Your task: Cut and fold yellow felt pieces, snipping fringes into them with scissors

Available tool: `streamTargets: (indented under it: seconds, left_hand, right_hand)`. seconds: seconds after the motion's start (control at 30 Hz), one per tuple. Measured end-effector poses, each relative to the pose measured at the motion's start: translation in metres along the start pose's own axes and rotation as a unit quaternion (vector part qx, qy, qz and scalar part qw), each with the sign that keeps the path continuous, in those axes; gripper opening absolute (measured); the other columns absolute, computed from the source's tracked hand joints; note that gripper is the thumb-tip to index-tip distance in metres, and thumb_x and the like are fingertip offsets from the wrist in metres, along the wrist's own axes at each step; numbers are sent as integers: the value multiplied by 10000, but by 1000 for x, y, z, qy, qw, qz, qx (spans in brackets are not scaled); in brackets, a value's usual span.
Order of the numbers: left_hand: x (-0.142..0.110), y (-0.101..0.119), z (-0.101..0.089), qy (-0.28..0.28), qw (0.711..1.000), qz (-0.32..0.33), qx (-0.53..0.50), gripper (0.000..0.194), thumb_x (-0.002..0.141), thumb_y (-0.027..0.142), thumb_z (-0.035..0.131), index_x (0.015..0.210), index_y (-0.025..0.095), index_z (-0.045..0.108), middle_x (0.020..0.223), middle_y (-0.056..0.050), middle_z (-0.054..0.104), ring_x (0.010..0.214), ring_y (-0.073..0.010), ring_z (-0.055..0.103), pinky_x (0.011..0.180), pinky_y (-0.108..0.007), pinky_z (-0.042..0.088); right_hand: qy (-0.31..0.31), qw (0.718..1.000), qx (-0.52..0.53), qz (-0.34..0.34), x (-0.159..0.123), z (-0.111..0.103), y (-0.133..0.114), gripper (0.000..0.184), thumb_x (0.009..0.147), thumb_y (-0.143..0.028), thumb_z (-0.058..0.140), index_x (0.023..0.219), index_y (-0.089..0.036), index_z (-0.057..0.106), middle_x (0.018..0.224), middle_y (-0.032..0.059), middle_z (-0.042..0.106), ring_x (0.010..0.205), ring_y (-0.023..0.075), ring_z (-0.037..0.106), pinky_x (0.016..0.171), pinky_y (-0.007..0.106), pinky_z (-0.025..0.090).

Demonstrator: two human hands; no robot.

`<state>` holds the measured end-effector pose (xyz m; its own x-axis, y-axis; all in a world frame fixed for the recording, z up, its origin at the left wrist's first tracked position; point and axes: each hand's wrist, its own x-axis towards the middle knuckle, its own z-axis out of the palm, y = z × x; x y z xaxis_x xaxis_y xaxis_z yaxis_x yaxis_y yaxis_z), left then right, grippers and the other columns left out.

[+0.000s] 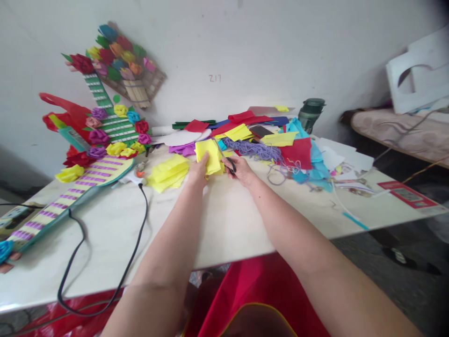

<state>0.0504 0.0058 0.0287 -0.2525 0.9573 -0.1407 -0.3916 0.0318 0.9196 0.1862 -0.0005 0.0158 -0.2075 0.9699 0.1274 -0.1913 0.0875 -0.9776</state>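
My left hand (200, 169) grips a folded piece of yellow crepe paper (206, 152), thumb on top, a little above the table. In my right hand (241, 171) is a pair of scissors (231, 164) with black handles. Their blades point up and left along the paper's right edge; whether they cut into it I cannot tell. Just left of my left hand lies a stack of yellow sheets (169, 172). Past my right hand is a tangle of purple yarn or thin strips (254, 149).
Coloured sheets, including a red piece (297, 153), heap along the back. A dark green bottle (310, 114) stands behind them. Left are a flower-trimmed green decoration (112, 124), a striped board (66, 199) and a glue gun (131, 179), its black cord (135, 248) hanging over the table's front edge.
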Motion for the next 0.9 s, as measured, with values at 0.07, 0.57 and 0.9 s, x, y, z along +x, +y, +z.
streamTargets:
  seconds: [0.07, 0.57, 0.9]
  left_hand:
    - [0, 0, 0, 1, 1000, 0, -1, 300, 715, 392, 711, 840, 130, 636, 624, -48, 645, 558, -148, 634, 354, -170, 338]
    - [2, -3, -1, -25, 999, -17, 12, 320, 726, 353, 710, 927, 115, 636, 731, -89, 693, 652, -188, 673, 411, -193, 443]
    - [6, -6, -3, -60, 998, -21, -18, 242, 745, 315, 693, 863, 113, 632, 749, -94, 697, 734, -201, 687, 560, -224, 538]
  right_hand:
    - [-7, 1000, 4, 6, 0, 0, 1, 333, 694, -475, 673, 768, -164, 578, 451, -69, 509, 309, 46, 426, 293, 151, 243]
    - [-24, 1000, -1, -11, 3, -6, 5, 349, 753, -504, 582, 782, -157, 551, 458, -41, 541, 310, 67, 461, 272, 163, 162]
    - [-21, 1000, 10, -10, 2, -7, 2, 351, 731, -502, 609, 769, -157, 558, 456, -52, 518, 307, 56, 441, 278, 158, 163]
